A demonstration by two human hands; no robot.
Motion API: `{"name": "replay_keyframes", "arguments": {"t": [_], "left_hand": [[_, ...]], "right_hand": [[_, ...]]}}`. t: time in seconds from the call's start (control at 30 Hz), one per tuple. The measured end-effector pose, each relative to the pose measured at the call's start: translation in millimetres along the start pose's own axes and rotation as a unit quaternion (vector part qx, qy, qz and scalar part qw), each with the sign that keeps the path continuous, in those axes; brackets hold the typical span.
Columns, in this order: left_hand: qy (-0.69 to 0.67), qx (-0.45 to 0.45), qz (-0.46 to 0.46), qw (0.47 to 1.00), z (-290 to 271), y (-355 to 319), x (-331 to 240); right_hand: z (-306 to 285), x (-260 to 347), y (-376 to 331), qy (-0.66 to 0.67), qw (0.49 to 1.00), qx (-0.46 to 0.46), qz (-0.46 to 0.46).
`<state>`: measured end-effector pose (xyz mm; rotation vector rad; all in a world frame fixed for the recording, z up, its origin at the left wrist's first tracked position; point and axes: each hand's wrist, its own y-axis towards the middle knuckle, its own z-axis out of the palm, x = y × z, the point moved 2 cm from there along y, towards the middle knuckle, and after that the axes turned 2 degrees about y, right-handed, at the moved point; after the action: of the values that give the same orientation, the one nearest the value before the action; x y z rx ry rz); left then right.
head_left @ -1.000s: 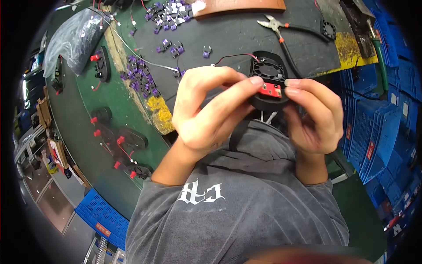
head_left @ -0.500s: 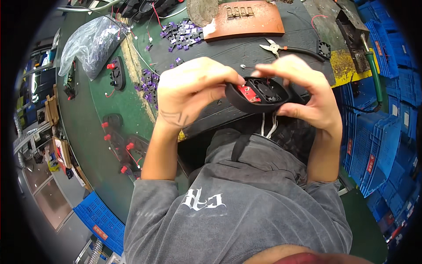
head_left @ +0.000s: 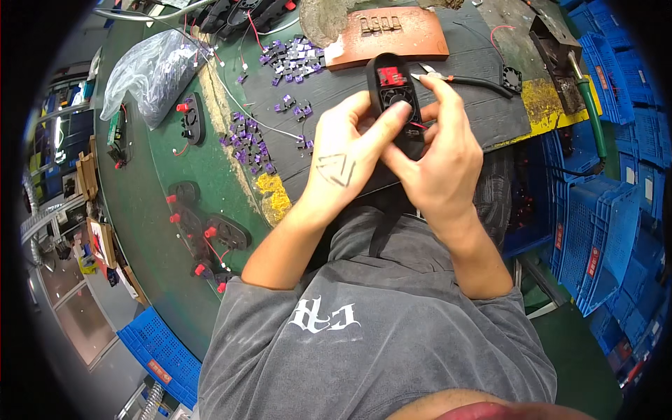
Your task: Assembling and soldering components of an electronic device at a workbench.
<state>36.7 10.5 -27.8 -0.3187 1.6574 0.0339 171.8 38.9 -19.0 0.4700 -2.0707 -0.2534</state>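
Both hands hold a black oval fan housing (head_left: 382, 64), tilted lengthwise away from me above the bench. A small red circuit board (head_left: 392, 76) shows in its far half, with a round black fan (head_left: 394, 95) below it. My left hand (head_left: 343, 150) wraps the housing's left side, its thumb lying across the fan. My right hand (head_left: 446, 161) grips the near right end, thumb underneath and fingers along the side by a thin red wire. Just beyond are cutting pliers (head_left: 462, 80), partly hidden by the right fingers. My fingers cover the housing's near end.
Purple-and-black small parts (head_left: 294, 59) lie in piles on the dark mat. Behind them stands an orange-brown block (head_left: 420, 42). At left are a clear plastic bag (head_left: 154, 77) and several black housings (head_left: 227, 231). A green-handled soldering iron (head_left: 591, 115) and blue crates (head_left: 595, 231) are at right.
The housing has turned from lying crosswise to pointing away from me, and shifted slightly left and farther off. My left hand moved right, its thumb now over the fan; my right hand moved inward.
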Motion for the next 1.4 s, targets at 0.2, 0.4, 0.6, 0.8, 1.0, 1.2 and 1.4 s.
{"name": "replay_keyframes", "arguments": {"t": [0.2,0.4,0.6,0.8,1.0,1.2,1.4], "left_hand": [[0.027,0.072,0.053,0.996,-17,37,-5],[0.194,0.044,0.136,0.971,-32,73,5],[0.329,-0.032,0.209,0.920,-25,75,4],[0.420,-0.130,0.267,0.858,-9,68,-1],[0.462,-0.146,0.286,0.827,-4,70,2],[0.510,-0.174,0.307,0.784,9,76,-2],[0.555,-0.180,0.280,0.763,12,79,0]], "right_hand": [[-24,-7,3,0.049,0.996,0.063,0.050],[-31,-35,38,-0.192,0.977,0.050,-0.083],[-39,-55,31,-0.332,0.936,0.069,-0.093],[-47,-61,22,-0.365,0.926,0.080,-0.061],[-52,-65,11,-0.387,0.921,0.042,-0.024],[-57,-70,12,-0.434,0.901,0.002,0.023],[-54,-70,9,-0.426,0.905,-0.009,0.016]]}}
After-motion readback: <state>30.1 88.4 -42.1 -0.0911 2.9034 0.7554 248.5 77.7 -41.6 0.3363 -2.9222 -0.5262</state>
